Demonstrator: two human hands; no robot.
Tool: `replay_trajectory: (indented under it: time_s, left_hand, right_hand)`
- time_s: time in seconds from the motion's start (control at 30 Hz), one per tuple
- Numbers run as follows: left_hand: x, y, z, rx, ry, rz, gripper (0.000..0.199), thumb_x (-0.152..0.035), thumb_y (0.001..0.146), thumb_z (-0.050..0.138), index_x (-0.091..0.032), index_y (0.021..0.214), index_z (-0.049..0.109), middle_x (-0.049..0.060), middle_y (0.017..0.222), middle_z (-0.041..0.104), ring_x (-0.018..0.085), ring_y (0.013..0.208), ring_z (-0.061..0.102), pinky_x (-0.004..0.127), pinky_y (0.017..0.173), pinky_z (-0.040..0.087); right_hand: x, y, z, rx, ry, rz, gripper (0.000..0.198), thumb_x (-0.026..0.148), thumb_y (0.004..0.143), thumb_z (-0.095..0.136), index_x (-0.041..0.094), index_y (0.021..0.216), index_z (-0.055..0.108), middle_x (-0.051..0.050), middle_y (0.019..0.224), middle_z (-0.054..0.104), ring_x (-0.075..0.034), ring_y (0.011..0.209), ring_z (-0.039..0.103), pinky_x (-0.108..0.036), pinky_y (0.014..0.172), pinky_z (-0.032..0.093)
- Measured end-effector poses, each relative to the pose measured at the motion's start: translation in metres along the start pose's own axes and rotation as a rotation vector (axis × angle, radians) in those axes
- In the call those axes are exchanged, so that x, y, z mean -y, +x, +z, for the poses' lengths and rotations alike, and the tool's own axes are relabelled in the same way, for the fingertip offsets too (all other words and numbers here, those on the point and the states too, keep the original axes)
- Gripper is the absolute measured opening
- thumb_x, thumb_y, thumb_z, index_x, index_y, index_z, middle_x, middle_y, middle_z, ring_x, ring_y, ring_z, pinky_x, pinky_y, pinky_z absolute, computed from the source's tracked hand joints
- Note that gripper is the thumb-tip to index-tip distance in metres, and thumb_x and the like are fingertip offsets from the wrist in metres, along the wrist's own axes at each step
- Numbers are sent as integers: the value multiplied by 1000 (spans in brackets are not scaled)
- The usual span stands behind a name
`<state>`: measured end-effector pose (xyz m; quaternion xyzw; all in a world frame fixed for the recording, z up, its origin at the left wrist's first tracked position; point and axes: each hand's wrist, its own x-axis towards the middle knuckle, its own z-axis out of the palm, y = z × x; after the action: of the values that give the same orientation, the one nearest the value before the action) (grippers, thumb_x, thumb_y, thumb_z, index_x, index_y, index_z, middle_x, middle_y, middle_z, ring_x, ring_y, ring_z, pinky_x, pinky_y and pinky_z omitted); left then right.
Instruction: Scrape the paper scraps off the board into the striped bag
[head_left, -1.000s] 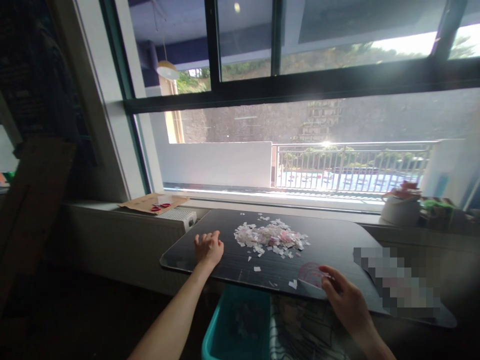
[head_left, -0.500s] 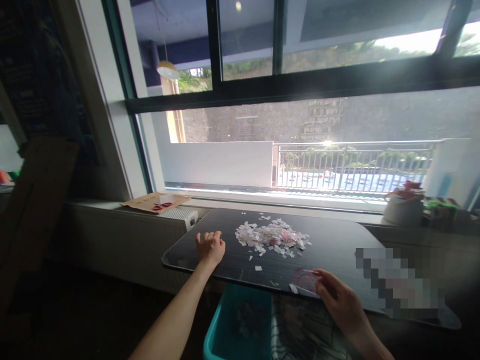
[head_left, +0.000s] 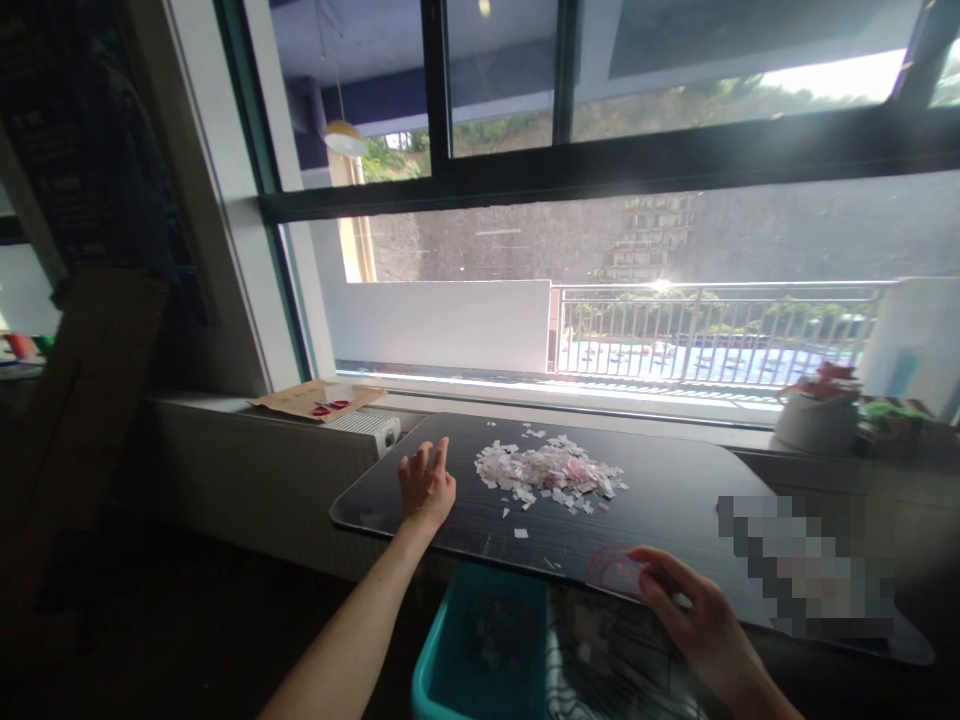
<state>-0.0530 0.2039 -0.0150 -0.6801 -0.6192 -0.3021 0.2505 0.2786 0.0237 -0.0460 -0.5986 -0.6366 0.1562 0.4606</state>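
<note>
My left hand (head_left: pixel 427 490) is over the left part of the dark table (head_left: pixel 675 480), its fingers stretched out and apart, holding nothing. A loose heap of small white and pinkish paper scraps (head_left: pixel 551 470) lies to its right. One separate paper scrap (head_left: pixel 521 533) sits nearer the front edge. At that edge, my right hand (head_left: pixel 686 605) has its fingers curled, with thumb and forefinger close together. A small pale spot shows among them, but I cannot make out what it is. Beside the fingertips, a red printed mark (head_left: pixel 611 570) shows on the tabletop.
Below the front edge stands a teal bin (head_left: pixel 431 650) with pale bits inside. Red-handled scissors (head_left: pixel 330 407) lie on brown paper (head_left: pixel 289 400) on the left ledge. A white pot (head_left: pixel 810 425) stands at the right by the window. A blurred-out patch (head_left: pixel 810 570) covers the table's right end.
My left fingers have lifted and stretched out. The white scrap by my right fingertips at the table's edge is gone from there. The view has shifted slightly.
</note>
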Motion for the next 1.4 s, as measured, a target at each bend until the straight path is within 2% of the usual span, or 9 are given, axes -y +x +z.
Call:
replay_trajectory:
  time_s: [0.1,0.27,0.43,0.67,0.83,1.0,1.13,1.27,1.4]
  left_hand:
    - [1,0,2,-17,-7,12,51,-7,80,51,-14,130,51,18,126,50,31,116,48,49,102,30]
    - [2,0,3,-29,-10,32,47,-5,78,50,-12,124,56,18,123,52,32,115,49,47,100,34]
    - [3,0,3,-5,-34,34,55,-3,78,52,-14,132,49,17,124,51,28,107,54,38,87,45]
    - [2,0,5,17,-36,3,49,-7,81,58,-13,129,49,16,124,51,28,109,53,42,89,45]
    - [1,1,2,34,-26,-6,31,-24,91,60,-16,120,54,9,121,54,26,106,55,46,89,45]
    - [0,0,1,56,-41,-18,28,-27,92,59,-16,118,56,9,121,55,26,107,55,47,89,46]
    - [2,2,0,80,-85,-13,26,-28,92,60,-16,114,58,9,120,56,26,108,55,49,91,45]
    - [-1,-2,-11,166,-195,101,14,-28,92,59,-15,96,64,6,104,63,23,100,59,47,91,44]
    - [-22,-19,-32,327,-395,350,5,-21,87,65,-19,85,68,1,89,67,18,91,61,40,93,41]
  right_hand:
    - [9,18,10,-14,-8,-34,35,40,86,48,18,104,68,-3,76,69,-16,67,62,-24,67,48]
    - [26,58,46,76,17,-104,40,39,85,46,15,108,68,-3,72,67,-16,63,59,-25,62,46]
    - [29,72,65,54,-29,-65,37,37,80,49,17,103,71,-3,69,67,-17,61,59,-27,61,44]
    - [27,66,65,27,-38,-51,37,38,80,48,18,103,70,-2,72,69,-17,62,61,-27,63,45]
    - [27,64,64,-29,-62,-22,38,36,81,45,16,103,69,-4,71,69,-19,62,61,-28,62,45]
    - [30,62,67,10,-64,-56,35,39,80,49,21,101,71,-1,74,71,-17,60,60,-26,61,45]
    - [27,63,64,-80,-96,11,40,40,81,45,18,104,69,-5,76,71,-20,66,63,-29,65,45]
    - [12,67,39,-132,-95,55,42,41,80,44,18,104,68,-5,76,71,-21,68,65,-30,66,46]
    - [-7,70,14,-136,-132,180,42,39,74,46,17,101,70,-6,76,73,-25,75,67,-32,68,47]
